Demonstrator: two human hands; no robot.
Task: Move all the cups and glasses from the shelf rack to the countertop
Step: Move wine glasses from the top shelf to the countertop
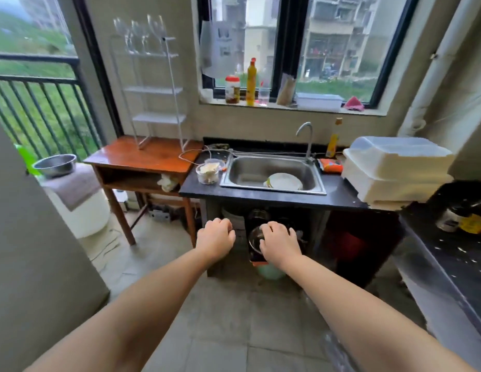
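A white wire shelf rack (153, 90) stands on a wooden side table (142, 157) at the left. Several clear stemmed glasses (142, 33) stand on its top shelf; I see nothing on the lower shelves. My right hand (281, 242) is low in front of the dark countertop (338, 193), shut on a clear glass (255, 239) whose rim faces left. My left hand (216, 236) is beside it with fingers curled, and nothing shows in it. A second glassy shape (258, 216) sits just above the held glass; I cannot tell what it is.
A steel sink (234, 170) with a white plate (285, 181) is set in the counter. A plastic tub (208, 173) stands at its left, a white dish box (395, 170) at its right. Bottles line the windowsill (287, 108). A second counter (454, 251) runs along the right.
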